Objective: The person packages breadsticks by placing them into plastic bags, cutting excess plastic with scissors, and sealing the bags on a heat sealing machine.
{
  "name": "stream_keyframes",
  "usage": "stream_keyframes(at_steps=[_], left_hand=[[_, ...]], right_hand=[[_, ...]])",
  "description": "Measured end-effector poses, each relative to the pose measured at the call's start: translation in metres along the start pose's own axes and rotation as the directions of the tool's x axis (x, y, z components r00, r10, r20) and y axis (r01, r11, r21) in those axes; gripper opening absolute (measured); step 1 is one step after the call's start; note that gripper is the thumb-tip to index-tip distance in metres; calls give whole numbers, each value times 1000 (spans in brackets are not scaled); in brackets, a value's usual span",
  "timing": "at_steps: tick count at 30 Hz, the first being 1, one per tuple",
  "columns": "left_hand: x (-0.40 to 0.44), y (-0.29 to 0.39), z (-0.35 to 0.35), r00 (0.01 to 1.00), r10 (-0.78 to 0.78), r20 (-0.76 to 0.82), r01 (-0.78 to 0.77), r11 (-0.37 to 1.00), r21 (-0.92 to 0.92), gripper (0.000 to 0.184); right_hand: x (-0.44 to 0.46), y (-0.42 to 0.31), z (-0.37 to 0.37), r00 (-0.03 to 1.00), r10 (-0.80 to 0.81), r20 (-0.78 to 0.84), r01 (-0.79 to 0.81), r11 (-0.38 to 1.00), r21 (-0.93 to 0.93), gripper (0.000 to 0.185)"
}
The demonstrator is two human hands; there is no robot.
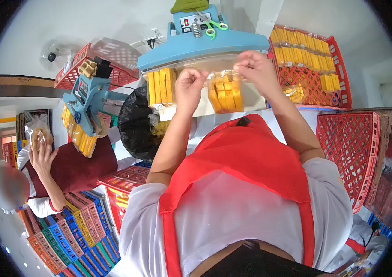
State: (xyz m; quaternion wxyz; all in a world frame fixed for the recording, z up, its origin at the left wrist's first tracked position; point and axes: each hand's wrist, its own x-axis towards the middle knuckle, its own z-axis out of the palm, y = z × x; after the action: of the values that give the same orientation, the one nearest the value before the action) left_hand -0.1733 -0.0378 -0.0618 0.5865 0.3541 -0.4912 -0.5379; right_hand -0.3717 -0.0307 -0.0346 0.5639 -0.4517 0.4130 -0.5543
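A clear plastic bag (225,95) of thick yellow sticks stands in front of a blue sealing machine (203,47). My left hand (190,86) is closed in a pinch at the left corner of the bag's open-looking top. At the right corner, my right hand (257,70) pinches the film between thumb and fingers. The top edge is stretched between both hands, just below the machine's long blue bar. Beside my left hand, another bag of yellow sticks (160,87) rests on the pale work surface.
Green-handled scissors (212,27) lie on the machine. A red crate (339,69) with packed yellow sticks stands right; a black-lined bin (133,122) is left. Farther left, a co-worker's hand (42,159) holds a bag near a second blue sealer (85,92).
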Motion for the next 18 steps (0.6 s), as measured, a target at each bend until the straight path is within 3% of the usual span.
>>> stream_keyframes(at_steps=[1, 3, 4, 6, 7, 8, 10, 11, 12, 14, 16, 18], left_hand=[[8, -21, -11, 997, -39, 73, 28, 990, 138, 11], [18, -22, -16, 955, -174, 242, 74, 925, 373, 12], [23, -15, -12, 955, -165, 247, 63, 926, 373, 12], [25, 1, -5, 893, -169, 418, -42, 892, 451, 19], [32, -6, -8, 851, -149, 504, -60, 925, 374, 28], [35, -6, -7, 854, -149, 499, -56, 926, 372, 28], [43, -2, 1, 830, -388, 401, 197, 876, 441, 28], [45, -1, 3, 826, -425, 371, 223, 850, 477, 30], [49, -8, 1, 829, -419, 371, 220, 854, 472, 30], [56, -26, -4, 867, -318, 383, 157, 905, 395, 29], [62, -22, -3, 870, -314, 381, 156, 906, 393, 29], [65, -21, -3, 870, -321, 375, 164, 904, 395, 29]], right_hand=[[8, 12, -4, 1000, -8, 0, 8, 1000, -2, 24], [20, 33, -7, 988, 152, -13, -152, 988, 11, 22], [23, 33, -8, 990, 142, -13, -142, 990, 10, 22], [21, 35, -5, 983, 185, -7, -185, 983, -14, 18], [21, 36, -5, 982, 191, -4, -191, 981, -16, 18], [25, 37, -5, 976, 218, 8, -218, 976, 0, 15], [38, 43, -7, 970, 243, 24, -243, 970, 6, 12], [44, 56, -6, 987, 156, -25, -155, 987, 38, 15], [48, 63, -6, 995, 68, -76, -63, 996, 65, 18], [48, 63, -5, 997, 32, -66, -32, 999, -7, 20], [47, 65, -9, 999, -2, -50, -2, 997, -75, 22], [42, 69, -21, 985, 151, 86, -129, 967, -220, 22]])
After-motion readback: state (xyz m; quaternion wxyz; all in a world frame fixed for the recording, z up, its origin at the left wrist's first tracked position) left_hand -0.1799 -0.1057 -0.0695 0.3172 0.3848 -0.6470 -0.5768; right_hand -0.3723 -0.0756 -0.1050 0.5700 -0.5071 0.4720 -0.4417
